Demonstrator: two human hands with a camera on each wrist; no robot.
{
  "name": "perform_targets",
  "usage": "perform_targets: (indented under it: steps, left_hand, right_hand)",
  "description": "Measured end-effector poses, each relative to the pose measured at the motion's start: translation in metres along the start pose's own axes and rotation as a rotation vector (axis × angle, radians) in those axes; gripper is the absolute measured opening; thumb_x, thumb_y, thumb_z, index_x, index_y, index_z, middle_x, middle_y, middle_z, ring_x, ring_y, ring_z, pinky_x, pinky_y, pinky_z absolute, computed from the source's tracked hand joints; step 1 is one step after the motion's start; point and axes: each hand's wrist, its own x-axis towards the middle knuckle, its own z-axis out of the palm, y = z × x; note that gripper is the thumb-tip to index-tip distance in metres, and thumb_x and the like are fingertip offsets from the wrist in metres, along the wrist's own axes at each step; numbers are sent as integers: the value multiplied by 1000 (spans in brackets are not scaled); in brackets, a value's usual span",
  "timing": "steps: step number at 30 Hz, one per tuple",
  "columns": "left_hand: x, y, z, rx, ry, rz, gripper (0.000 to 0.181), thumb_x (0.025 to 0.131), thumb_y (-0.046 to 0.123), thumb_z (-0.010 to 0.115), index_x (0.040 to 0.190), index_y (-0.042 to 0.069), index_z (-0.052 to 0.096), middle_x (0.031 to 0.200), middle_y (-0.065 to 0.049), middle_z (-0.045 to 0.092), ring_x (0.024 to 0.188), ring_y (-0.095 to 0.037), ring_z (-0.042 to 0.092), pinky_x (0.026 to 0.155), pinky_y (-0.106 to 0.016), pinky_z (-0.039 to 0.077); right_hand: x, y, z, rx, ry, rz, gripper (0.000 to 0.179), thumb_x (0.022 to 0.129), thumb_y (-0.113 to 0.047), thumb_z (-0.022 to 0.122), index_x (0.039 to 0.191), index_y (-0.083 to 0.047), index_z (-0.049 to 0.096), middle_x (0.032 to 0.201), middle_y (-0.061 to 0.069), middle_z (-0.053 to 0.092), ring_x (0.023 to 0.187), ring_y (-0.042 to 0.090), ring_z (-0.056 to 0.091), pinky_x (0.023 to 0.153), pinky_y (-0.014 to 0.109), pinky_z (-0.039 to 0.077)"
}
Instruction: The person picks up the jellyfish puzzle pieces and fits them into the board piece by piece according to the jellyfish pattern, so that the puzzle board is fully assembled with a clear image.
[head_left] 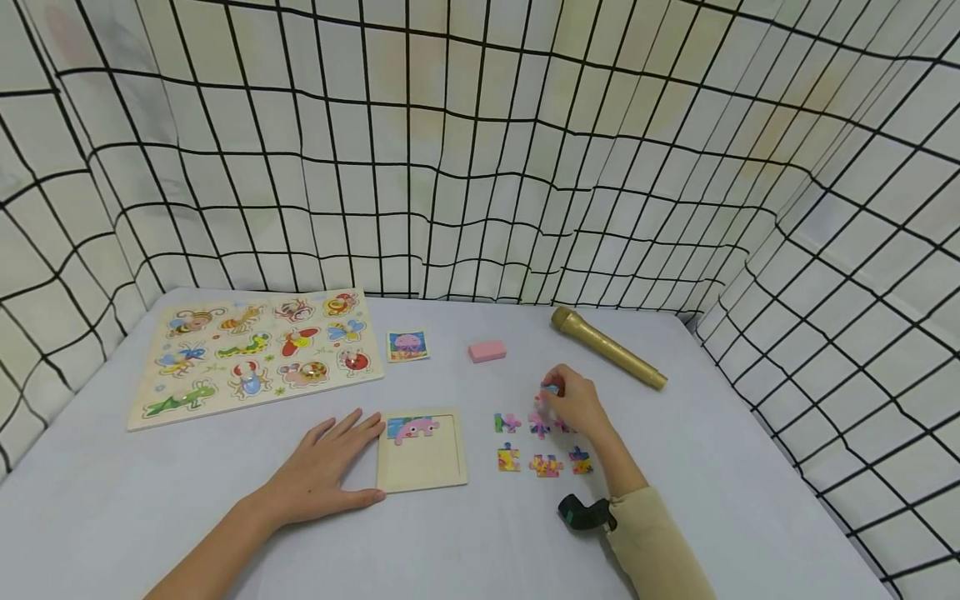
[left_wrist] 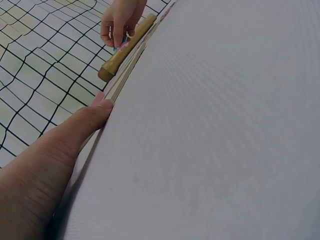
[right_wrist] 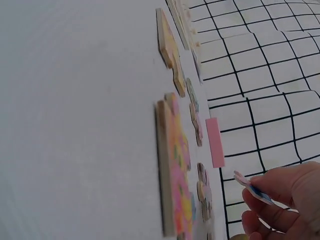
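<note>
In the head view my left hand [head_left: 322, 473] lies with fingers spread, thumb and fingertips at the left edge of a small wooden puzzle tray [head_left: 423, 467]. Joined pieces showing a pink animal on blue [head_left: 414, 428] fill part of the tray's top. My right hand [head_left: 576, 402] pinches a blue and pink puzzle piece [right_wrist: 256, 190] between thumb and fingers, lifted above the table in the right wrist view. Beneath and before that hand lie several loose puzzle pieces [head_left: 547, 465] in two rows, some partly covered by the hand.
A large insect puzzle board [head_left: 258, 354] lies at the back left. Beside it are a small picture card [head_left: 408, 345], a pink block [head_left: 487, 351] and a gold microphone [head_left: 607, 346]. Black netting [head_left: 450, 175] over white cloth borders the table [head_left: 315, 558].
</note>
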Motion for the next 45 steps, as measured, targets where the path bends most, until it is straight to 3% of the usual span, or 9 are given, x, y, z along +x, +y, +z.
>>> perform_targets:
  steps: [12, 25, 45]
  left_hand:
    - [0, -2, 1, 21, 5, 8, 92, 73, 72, 52, 140, 9, 38, 145, -5, 35, 135, -29, 24, 105, -51, 13]
    - [-1, -3, 2, 20, 3, 7, 92, 74, 72, 51, 140, 10, 37, 145, -4, 34, 135, -28, 23, 105, -50, 13]
    - [0, -1, -1, 14, -3, 6, 92, 74, 72, 51, 140, 9, 38, 145, -4, 35, 135, -29, 23, 105, -51, 13]
  right_hand:
    - [0, -26, 15, 28, -38, -149, 10, 85, -8, 62, 93, -10, 57, 77, -2, 55, 67, 13, 46, 56, 25, 40]
    - [1, -52, 39, 63, -183, -308, 11, 86, -5, 61, 96, -10, 58, 78, -3, 56, 66, 11, 48, 48, 21, 42]
    - [4, -79, 66, 141, -291, -316, 15, 84, -11, 67, 97, -11, 59, 81, -3, 60, 68, 9, 49, 55, 20, 43]
